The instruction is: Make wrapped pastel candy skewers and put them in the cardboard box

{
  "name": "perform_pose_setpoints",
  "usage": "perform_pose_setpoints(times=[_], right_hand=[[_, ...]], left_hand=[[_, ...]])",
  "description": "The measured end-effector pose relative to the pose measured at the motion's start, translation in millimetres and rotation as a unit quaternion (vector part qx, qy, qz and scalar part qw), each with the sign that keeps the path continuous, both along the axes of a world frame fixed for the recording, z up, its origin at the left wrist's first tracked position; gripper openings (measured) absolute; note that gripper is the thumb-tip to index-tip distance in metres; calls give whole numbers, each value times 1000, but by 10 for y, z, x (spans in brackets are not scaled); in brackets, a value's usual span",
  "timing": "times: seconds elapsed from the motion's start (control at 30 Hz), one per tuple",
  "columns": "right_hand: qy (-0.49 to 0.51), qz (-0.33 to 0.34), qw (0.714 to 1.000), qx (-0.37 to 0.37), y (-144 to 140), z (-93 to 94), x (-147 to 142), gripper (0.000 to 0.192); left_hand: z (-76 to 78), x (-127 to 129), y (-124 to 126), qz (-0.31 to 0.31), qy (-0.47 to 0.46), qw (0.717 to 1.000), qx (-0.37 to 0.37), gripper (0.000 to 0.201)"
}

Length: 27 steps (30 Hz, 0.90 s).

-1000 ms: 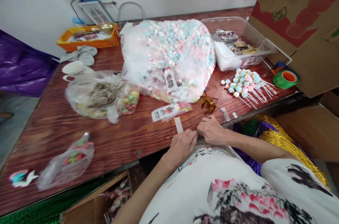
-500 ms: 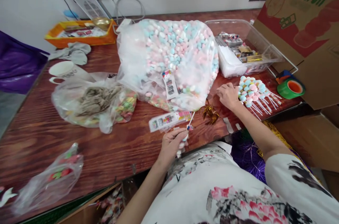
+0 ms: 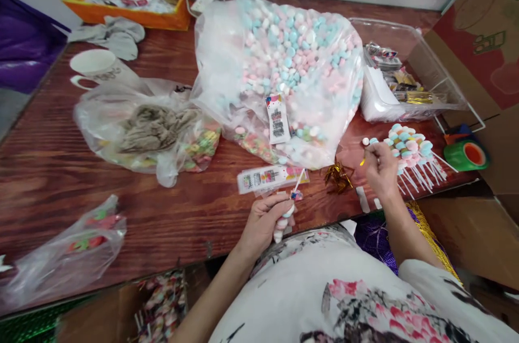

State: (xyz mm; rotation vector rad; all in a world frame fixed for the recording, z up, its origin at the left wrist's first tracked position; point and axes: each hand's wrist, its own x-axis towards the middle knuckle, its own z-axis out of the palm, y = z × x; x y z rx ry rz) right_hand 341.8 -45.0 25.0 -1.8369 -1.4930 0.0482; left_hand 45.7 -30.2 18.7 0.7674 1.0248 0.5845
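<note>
Two hands of mine work at the near edge of the tabletop [image 3: 60, 170]. Starting at the left, a small clear bag [image 3: 68, 248] with red and green bits lies near the near-left corner. Farther back, a white cup [image 3: 94, 65] stands beside a crumpled grey cloth [image 3: 111, 38], and an orange tray [image 3: 121, 0] sits at the far edge. A clear bag of mixed sweets [image 3: 150, 132] lies toward the middle, touching the big bag of pastel marshmallows [image 3: 292, 67] that fills the centre.

Just in front of that big bag lies a flat printed packet [image 3: 267, 177]. My left hand [image 3: 265, 221] is clenched around a marshmallow skewer [image 3: 287, 213], its thin stick pointing up toward the packet. A gold foil scrap [image 3: 337, 176] lies just to the right of it.

My right hand [image 3: 381, 167] pinches a small yellow-tipped piece [image 3: 363, 160] between its fingertips, right beside the pile of finished skewers [image 3: 409, 151] near the near-right edge. Behind the pile stands a clear plastic box [image 3: 417, 78] with packets in it, and a green tape roll [image 3: 470, 155] rests at the right edge, under a cardboard carton [image 3: 482, 51].
</note>
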Motion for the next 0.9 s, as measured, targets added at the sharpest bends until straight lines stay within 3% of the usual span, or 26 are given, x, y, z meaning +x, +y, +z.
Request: perform_pose_setpoints(times=[0.1,0.2,0.37,0.47,0.63,0.7,0.8,0.9], right_hand=[[-1,157,987,24,-160,51,-533,18],[-21,292,956,22,-144,44,-968,20],[133,369,919,-38,-49,29,-1205,14],[305,356,873,-135,-62,-20,-1252,13],[586,280,722,-239,-175,-228,-1366,24],[641,243,683,-252,-228,-312,-1397,25],[675,199,661,-261,-291,-391,-1397,25],[661,168,692,-236,-343,-397,-1319,21]], left_hand=[[90,78,45,-35,-58,997,-31,28],[122,119,65,-10,-92,995,-45,28],[32,-35,-6,14,-88,996,-8,24],[-21,-150,-62,7,-88,996,18,23],[-38,-194,-84,16,-112,993,-9,24],[-32,-167,-86,21,-117,993,-23,24],[-25,-95,-93,16,-115,993,-30,24],[-37,-17,-91,21,-100,994,-24,25]])
